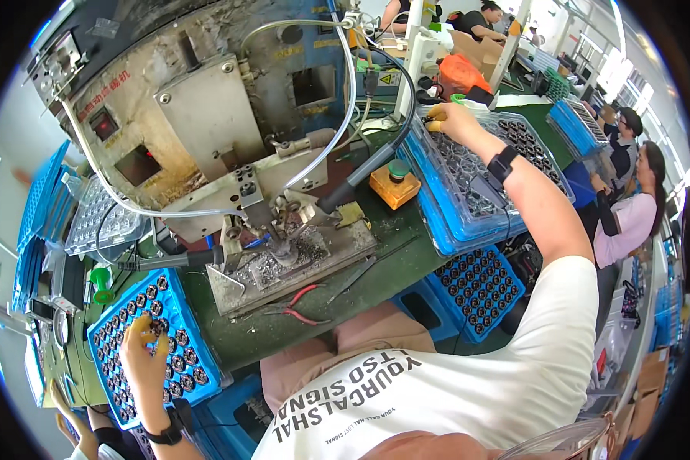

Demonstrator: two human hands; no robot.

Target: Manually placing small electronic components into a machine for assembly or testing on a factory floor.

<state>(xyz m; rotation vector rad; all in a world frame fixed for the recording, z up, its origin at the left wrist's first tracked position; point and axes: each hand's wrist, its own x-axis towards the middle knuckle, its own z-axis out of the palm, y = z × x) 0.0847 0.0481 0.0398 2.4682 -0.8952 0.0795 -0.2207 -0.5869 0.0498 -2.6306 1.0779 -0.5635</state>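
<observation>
My left hand (pixel 142 354), with yellow fingertip covers and a black wristband, rests on a blue tray (pixel 199 377) at the lower left. Its thumb and fingers pinch one of the dark round parts (pixel 178 337) that fill the tray's sockets. My right hand (pixel 450 121), which wears a black watch, reaches far to the upper right. Its fingers curl down at the far corner of a clear blister tray (pixel 475 180) of small round parts, which lies on a stack of blue trays (pixel 441 230). Whether that hand holds a part is hidden.
A worn press machine (pixel 276 222) with hoses stands in the middle on a green mat. Red-handled pliers (pixel 299 307) and tweezers (pixel 360 272) lie in front of it. An orange button box (pixel 395 184) stands to its right. Another blue tray of parts (pixel 479 287) sits lower right. Co-workers (pixel 636 207) sit at the right.
</observation>
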